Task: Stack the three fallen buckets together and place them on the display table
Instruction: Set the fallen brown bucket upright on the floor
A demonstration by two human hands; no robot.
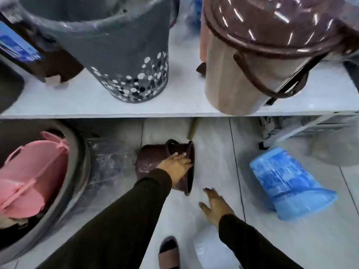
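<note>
Maroon bucket (165, 166) at centre frame, textured plastic, on side on glossy floor tiles (213, 152). Left hand (175, 166) pressed over rim, fingers curled. Right hand (215, 205) spread, empty, blurred. Blue bucket (287, 183) at right, printed wrap, lettering unreadable. White table (174, 105) above.

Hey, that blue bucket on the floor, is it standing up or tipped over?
Tipped over. The blue bucket lies on its side on the floor tiles, its wall against the floor and its wider rim end toward the lower right.
</note>
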